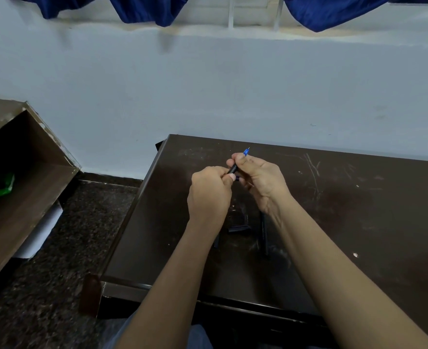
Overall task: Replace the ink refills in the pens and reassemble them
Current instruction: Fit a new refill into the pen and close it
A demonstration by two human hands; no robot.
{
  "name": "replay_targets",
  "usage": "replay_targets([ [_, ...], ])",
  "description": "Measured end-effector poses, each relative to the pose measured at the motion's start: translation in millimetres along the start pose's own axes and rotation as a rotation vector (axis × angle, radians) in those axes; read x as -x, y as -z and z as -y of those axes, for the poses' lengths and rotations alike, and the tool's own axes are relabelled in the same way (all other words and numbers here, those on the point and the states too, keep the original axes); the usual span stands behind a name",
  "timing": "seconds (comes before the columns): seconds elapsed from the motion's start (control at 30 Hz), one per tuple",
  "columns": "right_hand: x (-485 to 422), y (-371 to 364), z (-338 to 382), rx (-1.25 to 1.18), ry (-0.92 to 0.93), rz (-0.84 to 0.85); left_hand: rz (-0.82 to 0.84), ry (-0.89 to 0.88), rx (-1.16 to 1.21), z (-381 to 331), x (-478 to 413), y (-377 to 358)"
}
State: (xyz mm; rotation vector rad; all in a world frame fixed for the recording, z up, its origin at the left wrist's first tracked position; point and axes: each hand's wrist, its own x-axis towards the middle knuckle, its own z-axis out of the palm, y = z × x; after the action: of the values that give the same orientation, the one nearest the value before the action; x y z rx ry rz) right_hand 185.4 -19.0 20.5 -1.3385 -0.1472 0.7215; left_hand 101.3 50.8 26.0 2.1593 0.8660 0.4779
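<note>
Both hands, left hand (209, 191) and right hand (259, 181), pinch one pen (233, 169); twist gently, keeping the halves aligned.

a black pen (233, 169) with a blue tip pointing up and away is held tilted above the table, while dark pen parts (238, 229) and a long barrel (264, 233) lie flat below.
</note>
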Motion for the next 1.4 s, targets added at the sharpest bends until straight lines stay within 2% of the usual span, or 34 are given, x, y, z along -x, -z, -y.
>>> replay_targets([
  [0.1, -2.7, 5.5, -2.3, 0.080, 0.006, 0.041, -0.013, 0.037, -0.034, 2.4, -0.9, 0.6],
  [0.13, -5.3, 10.5, -4.4, 0.193, 0.029, 0.031, -0.020, 0.055, -0.040, 3.3, -1.0, 1.3],
  [0.2, -11.3, 22.8, -11.2, 0.646, 0.124, -0.003, -0.032, 0.086, -0.044, 4.8, -1.6, 2.8],
  [0.27, -14.0, 30.2, -20.7, 1.073, 0.150, 0.088, -0.020, 0.099, -0.051, 6.9, -3.0, 4.7],
  [0.4, -5.7, 30.0, -43.6, 1.655, 0.145, 0.377, 0.014, 0.090, -0.072, 11.3, -4.8, 7.5],
  [0.47, -1.4, 28.7, -50.6, 1.802, 0.213, 0.439, 0.021, 0.081, -0.084, 11.9, -5.3, 9.0],
  [0.57, -2.1, 30.8, -51.9, 1.756, 0.259, 0.415, 0.031, 0.078, -0.093, 12.7, -6.0, 9.0],
  [0.73, -12.9, 43.3, -25.0, 1.229, 0.355, 0.053, 0.044, 0.083, -0.085, 10.8, -6.0, 9.2],
  [0.8, -15.2, 50.5, -10.7, 1.114, 0.417, -0.062, 0.071, 0.099, -0.081, 9.1, -5.7, 9.7],
  [0.9, -15.1, 57.5, 4.6, 1.060, 0.490, -0.136, 0.096, 0.097, -0.087, 7.3, -5.1, 9.0],
  [1.07, -14.4, 59.5, 11.3, 1.014, 0.565, -0.159, 0.173, 0.106, -0.105, 3.1, -5.5, 9.1],
  [1.2, -15.1, 56.7, 11.8, 1.026, 0.599, -0.125, 0.153, 0.091, -0.083, 2.5, -3.0, 7.8],
  [1.3, -15.0, 53.2, 11.9, 1.063, 0.622, -0.072, 0.176, 0.069, -0.111, 1.5, -3.6, 8.4],
  [1.4, -13.9, 48.0, 9.9, 1.158, 0.679, 0.058, 0.218, 0.050, -0.178, 2.2, -7.1, 9.0],
])
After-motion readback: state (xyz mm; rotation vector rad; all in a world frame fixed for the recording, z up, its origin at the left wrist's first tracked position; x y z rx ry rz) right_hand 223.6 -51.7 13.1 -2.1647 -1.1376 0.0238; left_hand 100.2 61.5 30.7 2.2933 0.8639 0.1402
